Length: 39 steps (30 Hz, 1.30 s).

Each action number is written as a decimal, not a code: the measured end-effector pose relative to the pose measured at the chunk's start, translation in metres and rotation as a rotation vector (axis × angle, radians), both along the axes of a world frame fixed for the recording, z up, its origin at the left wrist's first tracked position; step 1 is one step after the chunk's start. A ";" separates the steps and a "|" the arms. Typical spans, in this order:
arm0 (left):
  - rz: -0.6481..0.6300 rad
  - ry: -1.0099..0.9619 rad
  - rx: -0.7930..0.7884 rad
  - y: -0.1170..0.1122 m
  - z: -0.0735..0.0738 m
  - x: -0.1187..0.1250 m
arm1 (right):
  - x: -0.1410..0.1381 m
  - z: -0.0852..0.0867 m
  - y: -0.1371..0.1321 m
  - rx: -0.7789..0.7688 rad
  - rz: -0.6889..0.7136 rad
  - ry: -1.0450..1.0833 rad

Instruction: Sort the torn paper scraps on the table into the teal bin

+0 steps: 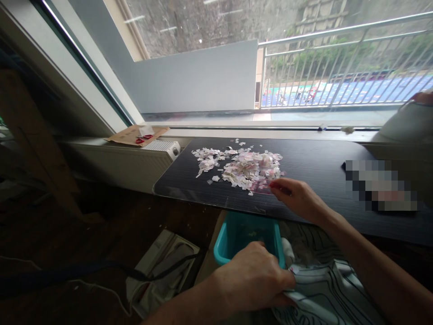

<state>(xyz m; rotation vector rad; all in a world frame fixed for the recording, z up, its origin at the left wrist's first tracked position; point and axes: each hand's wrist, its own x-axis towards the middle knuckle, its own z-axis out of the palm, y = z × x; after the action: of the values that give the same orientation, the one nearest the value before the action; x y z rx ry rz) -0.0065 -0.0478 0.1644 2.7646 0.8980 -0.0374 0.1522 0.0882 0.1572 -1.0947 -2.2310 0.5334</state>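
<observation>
A heap of small torn paper scraps (241,167), white and pink, lies on the black tabletop (314,158). My right hand (297,198) rests on the table at the heap's near right edge, fingers curled, fingertips touching the scraps. Below the table's front edge sits a teal plastic bin (237,234). My left hand (253,280) is closed round the bin's near rim, next to a striped cloth (324,293) on my lap.
A window and railing lie behind the table. A radiator (158,146) and a piece of cardboard with red scissors (144,137) sit at the left on the sill. A white device with cables (162,266) lies on the dark floor. A blurred object (380,185) sits at the table's right.
</observation>
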 end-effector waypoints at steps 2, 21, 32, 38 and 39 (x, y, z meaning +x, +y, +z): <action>-0.005 0.003 -0.007 0.000 0.000 0.000 | 0.002 0.003 0.000 0.013 0.004 -0.045; 0.262 0.013 -0.085 -0.007 -0.002 -0.044 | 0.014 0.019 -0.006 0.028 0.013 -0.189; 0.331 0.020 -0.100 -0.009 -0.001 -0.053 | 0.068 0.011 -0.024 -0.144 -0.093 -0.112; 0.323 0.018 -0.103 -0.006 0.000 -0.051 | 0.073 0.006 -0.026 -0.234 -0.038 -0.074; 0.324 0.017 -0.102 -0.006 -0.001 -0.051 | 0.072 0.005 -0.026 -0.241 -0.050 -0.061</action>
<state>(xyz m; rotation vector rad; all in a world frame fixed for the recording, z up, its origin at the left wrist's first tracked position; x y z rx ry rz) -0.0572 -0.0538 0.1637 2.4977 1.2979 -0.0495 0.2245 0.0625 0.1624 -1.2996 -2.2266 0.7721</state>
